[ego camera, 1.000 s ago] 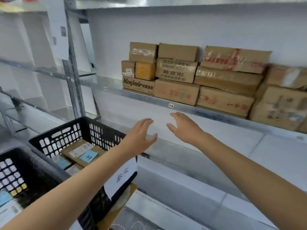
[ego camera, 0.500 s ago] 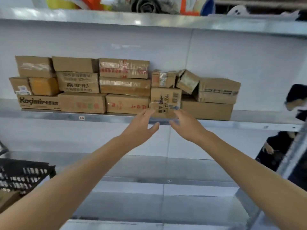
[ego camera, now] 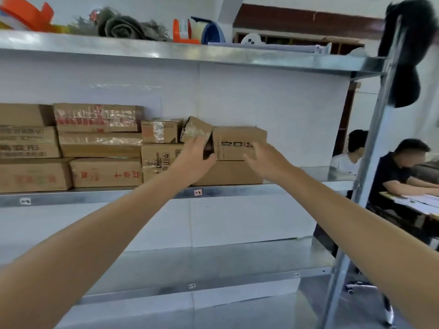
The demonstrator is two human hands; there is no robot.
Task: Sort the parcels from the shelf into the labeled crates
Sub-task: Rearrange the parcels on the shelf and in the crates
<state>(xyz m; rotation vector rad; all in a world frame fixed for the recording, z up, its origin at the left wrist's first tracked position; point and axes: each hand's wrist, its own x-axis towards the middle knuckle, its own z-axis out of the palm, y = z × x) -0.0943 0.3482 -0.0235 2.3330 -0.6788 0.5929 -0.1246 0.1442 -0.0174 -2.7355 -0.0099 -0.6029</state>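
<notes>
Several brown cardboard parcels are stacked on the middle metal shelf (ego camera: 237, 189). At the stack's right end a parcel with black print (ego camera: 234, 141) lies on a larger plain parcel (ego camera: 228, 173). A small taped parcel (ego camera: 195, 128) leans tilted against its left side. My left hand (ego camera: 193, 161) reaches in at the printed parcel's left edge, fingers spread up toward the tilted parcel and thumb by the gap. My right hand (ego camera: 264, 159) is in front of the printed parcel's right half, fingers straight against its face. Neither hand grips anything. No crate is in view.
The top shelf (ego camera: 166, 52) carries tape rolls, an orange tape dispenser (ego camera: 184, 32) and a grey cloth. A black cap (ego camera: 403, 55) hangs on the right shelf upright (ego camera: 370, 162). Two people (ego camera: 399, 172) sit at a table beyond it. Lower shelves run below.
The view swung right from the black crates to the shelf's right end. Both hands rose and reached forward from open air to the printed parcel.
</notes>
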